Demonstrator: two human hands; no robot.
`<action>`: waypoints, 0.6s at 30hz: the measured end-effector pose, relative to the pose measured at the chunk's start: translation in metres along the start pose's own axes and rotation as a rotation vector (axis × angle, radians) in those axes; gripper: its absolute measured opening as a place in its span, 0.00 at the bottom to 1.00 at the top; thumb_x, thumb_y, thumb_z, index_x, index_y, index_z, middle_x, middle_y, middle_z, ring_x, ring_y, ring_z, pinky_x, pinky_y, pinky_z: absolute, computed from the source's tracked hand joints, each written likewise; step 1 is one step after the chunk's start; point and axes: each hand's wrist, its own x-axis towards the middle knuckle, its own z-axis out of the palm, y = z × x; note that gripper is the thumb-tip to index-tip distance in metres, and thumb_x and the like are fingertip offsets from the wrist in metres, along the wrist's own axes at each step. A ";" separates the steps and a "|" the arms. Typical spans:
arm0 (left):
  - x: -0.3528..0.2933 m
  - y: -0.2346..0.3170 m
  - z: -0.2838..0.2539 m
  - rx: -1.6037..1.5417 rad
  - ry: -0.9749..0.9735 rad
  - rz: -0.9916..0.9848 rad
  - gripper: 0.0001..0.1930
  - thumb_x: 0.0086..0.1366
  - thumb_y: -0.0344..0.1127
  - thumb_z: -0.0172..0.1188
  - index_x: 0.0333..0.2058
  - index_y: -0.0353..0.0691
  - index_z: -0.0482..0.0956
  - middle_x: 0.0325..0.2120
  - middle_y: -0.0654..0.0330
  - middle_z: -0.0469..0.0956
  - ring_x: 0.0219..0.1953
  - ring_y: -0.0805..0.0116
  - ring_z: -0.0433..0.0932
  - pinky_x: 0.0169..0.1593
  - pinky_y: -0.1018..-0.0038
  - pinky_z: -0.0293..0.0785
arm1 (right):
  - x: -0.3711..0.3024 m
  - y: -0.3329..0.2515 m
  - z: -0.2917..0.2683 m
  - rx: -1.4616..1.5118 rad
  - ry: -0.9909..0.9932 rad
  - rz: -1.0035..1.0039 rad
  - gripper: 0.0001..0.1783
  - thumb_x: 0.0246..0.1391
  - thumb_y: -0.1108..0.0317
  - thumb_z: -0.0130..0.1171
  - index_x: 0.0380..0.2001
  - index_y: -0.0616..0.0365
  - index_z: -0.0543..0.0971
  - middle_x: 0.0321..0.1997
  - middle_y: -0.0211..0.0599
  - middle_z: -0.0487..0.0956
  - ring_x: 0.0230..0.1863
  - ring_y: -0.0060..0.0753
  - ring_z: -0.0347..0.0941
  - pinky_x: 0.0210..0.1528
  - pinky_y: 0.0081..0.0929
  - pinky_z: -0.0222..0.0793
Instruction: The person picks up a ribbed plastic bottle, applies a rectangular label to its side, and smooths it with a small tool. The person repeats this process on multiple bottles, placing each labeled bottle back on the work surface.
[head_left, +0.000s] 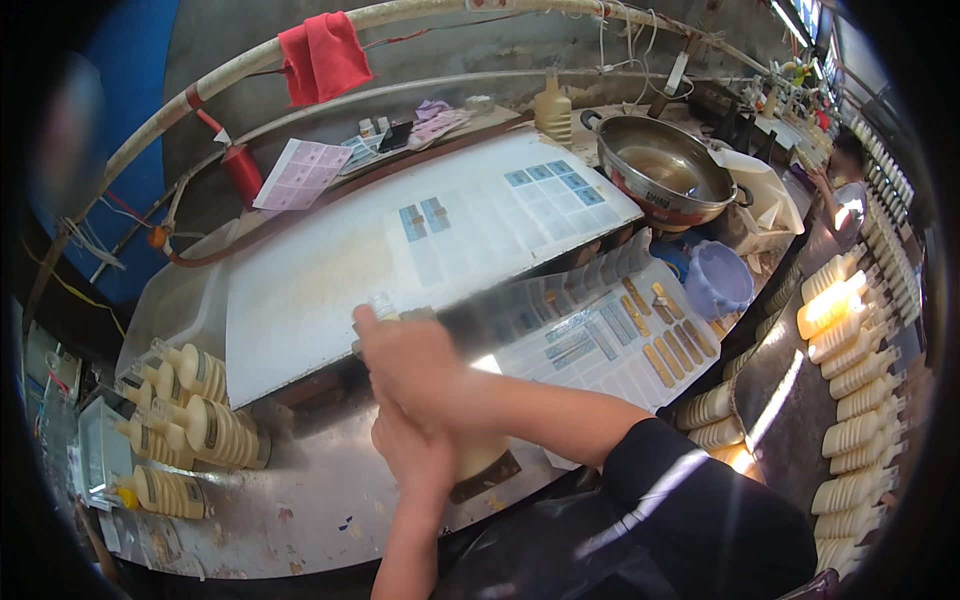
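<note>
A cream-coloured bottle (480, 453) is held in front of me, mostly hidden behind my hands. A clear neck-like end (380, 304) shows beyond the knuckles at the upper left. My right hand (412, 362), smeared by motion, is closed around the upper part. Just below it, my left hand (410, 442) is wrapped round the bottle, and the two hands touch. Beyond them lies a white board (300, 290) bearing sheets of small blue labels (430, 218). To the right, a translucent sheet (600, 370) carries gold and blue strips.
Several ribbed cream bottles (215, 430) stand at the left on the metal table (300, 520). A wide metal pan (668, 170) and a lilac bucket (718, 280) are at the right. More bottles (850, 390) line the far right, near another person (848, 190). A red cloth (322, 55) hangs from a pipe.
</note>
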 end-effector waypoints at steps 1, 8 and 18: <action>-0.002 -0.002 0.005 0.053 0.072 0.075 0.49 0.57 0.46 0.68 0.73 0.37 0.53 0.56 0.39 0.72 0.57 0.37 0.71 0.60 0.50 0.65 | -0.002 0.017 0.000 0.002 -0.020 0.064 0.17 0.57 0.67 0.58 0.46 0.64 0.69 0.26 0.50 0.82 0.29 0.56 0.81 0.30 0.46 0.75; -0.006 -0.002 0.002 -0.027 -0.017 -0.075 0.55 0.52 0.43 0.71 0.74 0.37 0.49 0.59 0.40 0.68 0.59 0.40 0.68 0.64 0.51 0.63 | -0.037 0.083 0.007 0.365 0.137 0.393 0.20 0.66 0.58 0.55 0.57 0.51 0.71 0.38 0.50 0.85 0.41 0.58 0.82 0.43 0.50 0.75; -0.012 -0.009 -0.002 -0.089 0.013 -0.144 0.58 0.50 0.41 0.70 0.74 0.34 0.45 0.58 0.39 0.68 0.59 0.40 0.68 0.65 0.51 0.62 | 0.011 0.191 -0.041 0.999 0.074 0.740 0.12 0.60 0.63 0.62 0.35 0.60 0.86 0.30 0.27 0.81 0.32 0.22 0.74 0.37 0.23 0.71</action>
